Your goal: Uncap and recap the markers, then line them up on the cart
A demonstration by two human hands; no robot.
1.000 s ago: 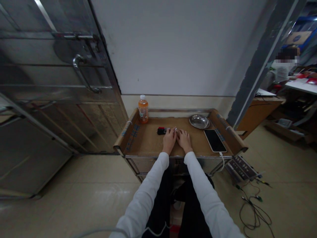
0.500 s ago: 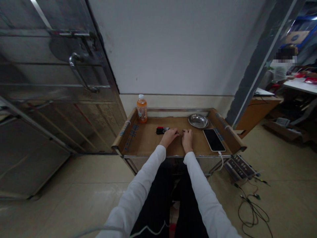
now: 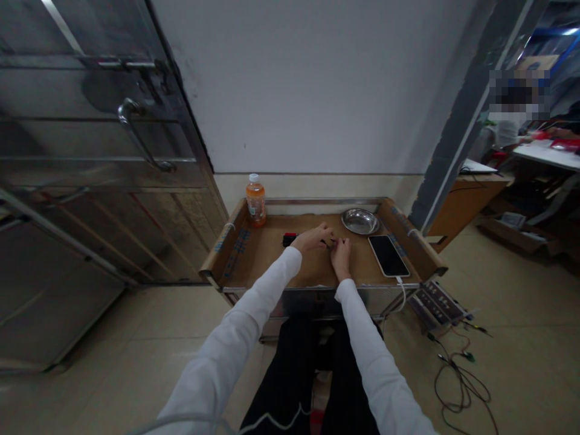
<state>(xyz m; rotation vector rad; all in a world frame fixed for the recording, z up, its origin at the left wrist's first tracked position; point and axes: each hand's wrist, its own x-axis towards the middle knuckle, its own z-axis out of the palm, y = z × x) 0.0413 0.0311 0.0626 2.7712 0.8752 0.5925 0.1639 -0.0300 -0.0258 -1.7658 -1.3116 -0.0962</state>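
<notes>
My left hand (image 3: 316, 237) reaches over a cardboard-lined cart top (image 3: 258, 260), its fingers curled close to my right hand. A small dark thin piece (image 3: 324, 243) shows at the left fingertips; its kind is too small to make out. My right hand (image 3: 341, 258) rests low over the cardboard, fingers pinched together, and what they hold is mostly hidden. Beside my left wrist lies a small bundle of black and red items (image 3: 289, 239), partly covered by that hand.
An orange drink bottle (image 3: 256, 202) stands at the back left corner. A round metal dish (image 3: 360, 222) and a phone (image 3: 388, 256) with a white cable lie to the right. Raised cardboard edges flank the cart top. A device with loose cables (image 3: 437, 308) sits on the floor.
My left hand has lifted slightly and moved right and forward, its fingers now above and beside the right fingertips. My right hand stays nearly in place. The view has shifted slightly.
</notes>
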